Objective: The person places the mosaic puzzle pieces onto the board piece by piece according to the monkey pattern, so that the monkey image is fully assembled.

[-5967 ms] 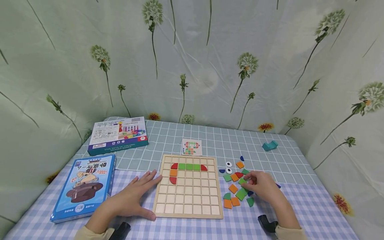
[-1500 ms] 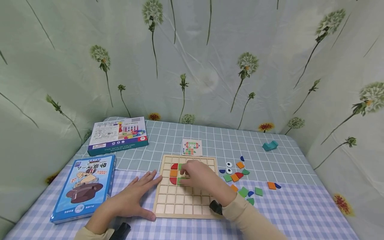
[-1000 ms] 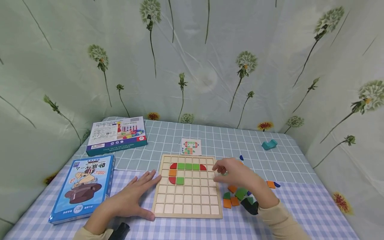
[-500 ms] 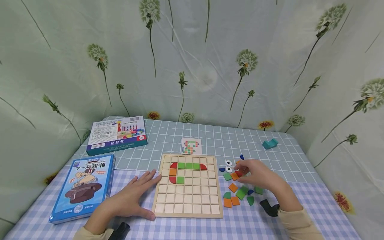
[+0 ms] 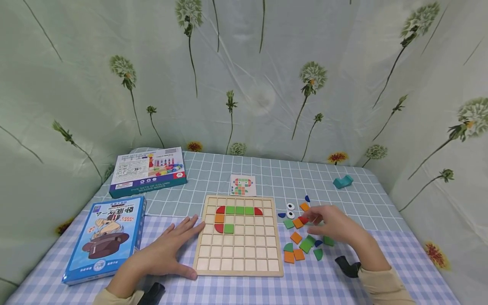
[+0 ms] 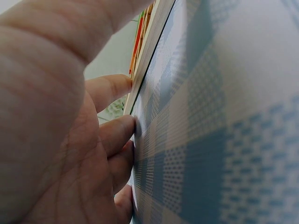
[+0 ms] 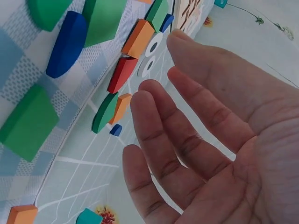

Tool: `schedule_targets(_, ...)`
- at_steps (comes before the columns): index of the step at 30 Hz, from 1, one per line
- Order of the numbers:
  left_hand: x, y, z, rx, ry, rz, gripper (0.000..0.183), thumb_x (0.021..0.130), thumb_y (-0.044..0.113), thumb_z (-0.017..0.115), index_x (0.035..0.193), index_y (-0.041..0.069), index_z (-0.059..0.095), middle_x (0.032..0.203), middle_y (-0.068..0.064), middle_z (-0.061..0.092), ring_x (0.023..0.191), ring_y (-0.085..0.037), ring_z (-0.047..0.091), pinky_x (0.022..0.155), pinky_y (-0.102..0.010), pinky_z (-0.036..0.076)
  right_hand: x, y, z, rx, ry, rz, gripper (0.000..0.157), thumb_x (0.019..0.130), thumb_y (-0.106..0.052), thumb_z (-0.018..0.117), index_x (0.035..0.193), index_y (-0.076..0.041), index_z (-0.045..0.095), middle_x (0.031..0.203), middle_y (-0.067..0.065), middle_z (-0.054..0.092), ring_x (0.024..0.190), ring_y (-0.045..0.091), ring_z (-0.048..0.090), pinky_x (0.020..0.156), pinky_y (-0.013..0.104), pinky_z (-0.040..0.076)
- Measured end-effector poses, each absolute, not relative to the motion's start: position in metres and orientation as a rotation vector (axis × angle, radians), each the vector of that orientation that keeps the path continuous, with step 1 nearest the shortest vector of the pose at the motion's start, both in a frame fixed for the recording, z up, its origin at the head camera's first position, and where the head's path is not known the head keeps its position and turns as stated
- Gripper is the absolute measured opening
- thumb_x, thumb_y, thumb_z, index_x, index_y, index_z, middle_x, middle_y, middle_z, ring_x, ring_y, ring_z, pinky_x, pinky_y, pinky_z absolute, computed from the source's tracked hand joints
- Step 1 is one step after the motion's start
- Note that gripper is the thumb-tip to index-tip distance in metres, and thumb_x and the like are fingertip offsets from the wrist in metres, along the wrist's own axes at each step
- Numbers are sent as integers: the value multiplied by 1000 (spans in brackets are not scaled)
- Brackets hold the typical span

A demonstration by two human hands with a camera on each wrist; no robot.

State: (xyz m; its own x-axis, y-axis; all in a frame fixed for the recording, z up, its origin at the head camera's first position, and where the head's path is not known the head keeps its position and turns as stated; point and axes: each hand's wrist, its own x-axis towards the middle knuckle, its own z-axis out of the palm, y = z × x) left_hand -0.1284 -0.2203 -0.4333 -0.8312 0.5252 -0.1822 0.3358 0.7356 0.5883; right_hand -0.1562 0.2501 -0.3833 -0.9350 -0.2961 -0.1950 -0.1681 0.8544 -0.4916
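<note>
My left hand (image 5: 167, 250) lies spread on the cloth, a fingertip touching the left edge of the wooden grid board (image 5: 244, 264); the left wrist view shows that edge contact too. Set in the board are a row of green squares with red quarter-circles at its ends, an orange square (image 5: 219, 218), a red quarter-circle (image 5: 219, 228) and a green square (image 5: 228, 228) beside it. My right hand (image 5: 331, 222) hovers over loose pieces, fingers loosely bent and holding nothing. Nearest it are a red piece (image 7: 123, 74), an orange square (image 7: 138, 38) and a green quarter-circle (image 7: 105, 112).
A pattern card (image 5: 243, 186) lies behind the board. Two eye discs (image 5: 290, 206) and several green, orange and blue pieces lie to its right. Left stand a blue box (image 5: 106, 241) and a bead-set box (image 5: 148, 171). A teal object (image 5: 343, 182) sits far right.
My right hand took a green square from the loose pieces, set it beside the lower red quarter-circle on the board, then went back right over the pieces. My left hand stayed put.
</note>
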Motion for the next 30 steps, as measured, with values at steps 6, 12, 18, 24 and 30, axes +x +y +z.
schedule_targets(6,-128,-221,-433,667,2602,789,125,69,66,93,170,22,34,180,-16,21,166,-49,16,129,-78,7,-163,245,-390,-472,2808,-696,28,90,-12,87,116,-9,78,107,0,78,96,17,69,86,41,64)
schedule_targets(12,-128,-221,-432,680,2601,800,125,69,66,93,170,21,35,180,-16,21,166,-49,16,128,-79,7,-169,238,-397,-570,2809,-732,26,90,-8,86,115,-9,79,111,2,79,94,16,70,84,35,65)
schedule_targets(18,-128,-221,-432,690,2608,802,125,69,66,93,170,21,35,180,-17,21,166,-49,16,128,-79,8,-175,233,-403,-567,2799,-732,26,88,-5,87,113,-10,80,110,1,79,89,12,66,82,30,64)
schedule_targets(24,-128,-221,-432,691,2611,802,125,69,67,93,170,21,35,180,-16,21,166,-49,16,128,-79,8,-178,230,-407,-583,2804,-725,24,88,-5,87,111,-12,82,109,0,76,87,10,62,79,25,62)
schedule_targets(30,-129,-222,-432,708,2608,806,125,69,67,92,170,20,35,180,-17,21,166,-50,16,127,-80,8,-178,226,-410,-604,2786,-725,22,90,-7,86,111,-13,83,105,-1,72,83,12,58,73,21,55)
